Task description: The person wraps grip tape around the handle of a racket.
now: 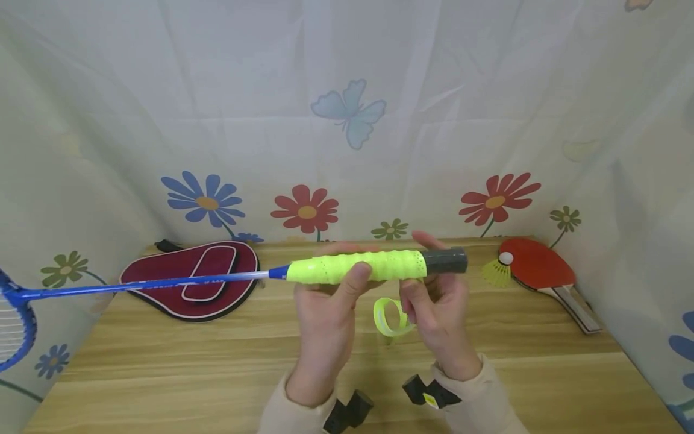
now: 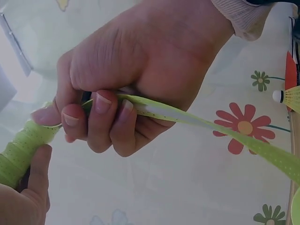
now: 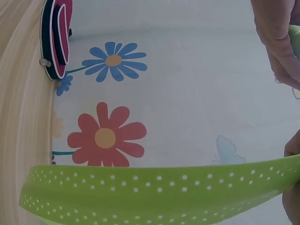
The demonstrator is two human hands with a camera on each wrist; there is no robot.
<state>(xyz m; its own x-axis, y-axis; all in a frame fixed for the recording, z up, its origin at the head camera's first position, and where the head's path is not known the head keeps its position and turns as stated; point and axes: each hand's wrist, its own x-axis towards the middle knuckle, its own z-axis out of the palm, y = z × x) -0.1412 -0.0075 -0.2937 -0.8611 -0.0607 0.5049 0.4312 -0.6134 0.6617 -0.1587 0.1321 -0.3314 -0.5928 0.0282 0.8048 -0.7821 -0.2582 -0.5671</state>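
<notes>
A blue badminton racket [image 1: 217,278] is held level, its head at the far left. My left hand [image 1: 328,307] grips the handle, thumb along the near side, where yellow-green overgrip tape [image 1: 331,268] is wound in ridges. The dark butt end [image 1: 446,260] of the handle shows bare. My right hand [image 1: 436,307] is just below that end and pinches the tape; in the left wrist view its fingers [image 2: 101,117] are curled round the strip [image 2: 187,119]. From there the loose perforated tape [image 3: 150,185] hangs in a loop above the table.
A dark red paddle case [image 1: 162,271] lies at the table's left. At the right are a red table tennis paddle [image 1: 534,262] and a yellow shuttlecock [image 1: 497,272] beside it. A flower-printed curtain [image 1: 352,169] stands behind the wooden table [image 1: 217,374].
</notes>
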